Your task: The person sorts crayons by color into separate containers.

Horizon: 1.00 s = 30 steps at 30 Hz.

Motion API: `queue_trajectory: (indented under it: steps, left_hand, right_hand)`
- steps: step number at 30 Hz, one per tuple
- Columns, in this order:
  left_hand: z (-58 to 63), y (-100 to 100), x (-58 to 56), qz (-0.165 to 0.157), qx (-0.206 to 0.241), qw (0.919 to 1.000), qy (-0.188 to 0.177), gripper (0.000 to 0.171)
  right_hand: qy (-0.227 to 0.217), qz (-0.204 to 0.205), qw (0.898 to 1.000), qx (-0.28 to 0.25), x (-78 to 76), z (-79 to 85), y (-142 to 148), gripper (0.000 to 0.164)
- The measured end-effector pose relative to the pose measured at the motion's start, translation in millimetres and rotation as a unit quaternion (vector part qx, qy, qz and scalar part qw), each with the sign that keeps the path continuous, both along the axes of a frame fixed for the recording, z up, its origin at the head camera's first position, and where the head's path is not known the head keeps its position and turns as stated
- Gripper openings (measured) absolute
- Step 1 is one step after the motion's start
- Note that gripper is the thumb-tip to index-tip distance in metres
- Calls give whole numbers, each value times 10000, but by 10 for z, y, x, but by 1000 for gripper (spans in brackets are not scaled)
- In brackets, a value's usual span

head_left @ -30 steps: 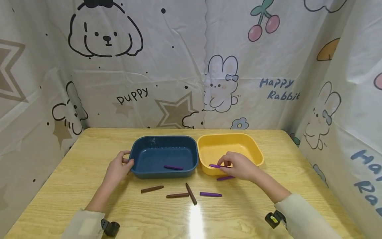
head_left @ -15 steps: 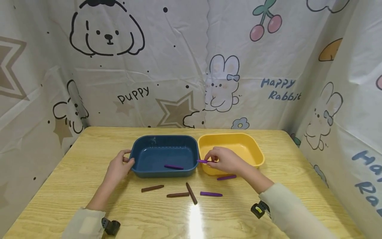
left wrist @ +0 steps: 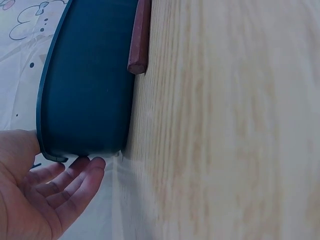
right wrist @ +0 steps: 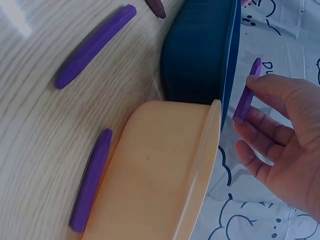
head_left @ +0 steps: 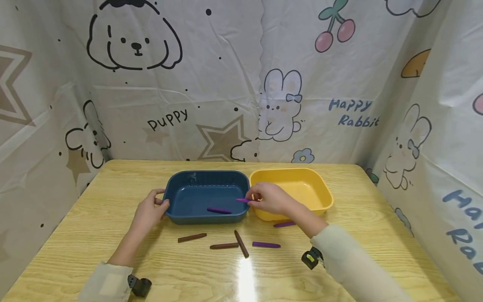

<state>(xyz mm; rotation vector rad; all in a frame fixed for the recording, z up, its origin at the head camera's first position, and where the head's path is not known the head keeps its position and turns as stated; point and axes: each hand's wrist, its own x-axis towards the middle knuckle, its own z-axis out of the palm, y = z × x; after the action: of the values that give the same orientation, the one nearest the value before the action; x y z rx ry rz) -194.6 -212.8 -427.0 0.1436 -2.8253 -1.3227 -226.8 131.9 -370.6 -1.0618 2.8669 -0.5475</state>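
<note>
My right hand (head_left: 272, 198) pinches a purple crayon (right wrist: 245, 100) between thumb and fingers, above the place where the two bins meet. The crayon's tip points left over the dark blue bin (head_left: 200, 195). My left hand (head_left: 149, 212) grips that bin's left end, with the thumb at the rim and the fingers against the outer wall, as the left wrist view also shows. Inside the blue bin lies another purple crayon (head_left: 219, 210). The yellow bin (head_left: 302, 191) stands right beside it, partly covered by my right hand and forearm.
In front of the bins lie three brown crayons, the left one (head_left: 192, 238) apart and two (head_left: 224, 246) touching. One purple crayon (head_left: 266, 244) rests to their right, and another (right wrist: 91, 180) beside the yellow bin's front wall. A printed curtain (head_left: 226, 84) encloses the table.
My right hand has carried the purple crayon leftward from the yellow bin's front rim to the blue bin's right edge. The left hand stays on the blue bin.
</note>
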Motion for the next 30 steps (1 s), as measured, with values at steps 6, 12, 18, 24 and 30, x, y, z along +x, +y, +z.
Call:
queue_trajectory:
  steps: [6, 12, 18, 24, 30]
  left_hand:
    - [4, -2, -5, -26, 10, 10000, 15, 49]
    - [3, -4, 3, -31, 26, 10000, -14, 48]
    - [2, -7, 7, -18, 44, 10000, -30, 48]
    - [-9, -1, -6, -29, 83, 10000, -24, 48]
    - [-7, -1, -4, 9, 65, 10000, -44, 49]
  right_hand:
    - [-132, 11, 9999, -43, -39, -15, -119, 15]
    - [-154, 63, 9998, 65, -83, -44, -239, 15]
    - [-147, 118, 9998, 70, -119, -59, -363, 16]
    - [-143, 96, 9996, 239, -148, -109, -471, 16]
    - [-184, 35, 9992, 366, -167, -154, -558, 17]
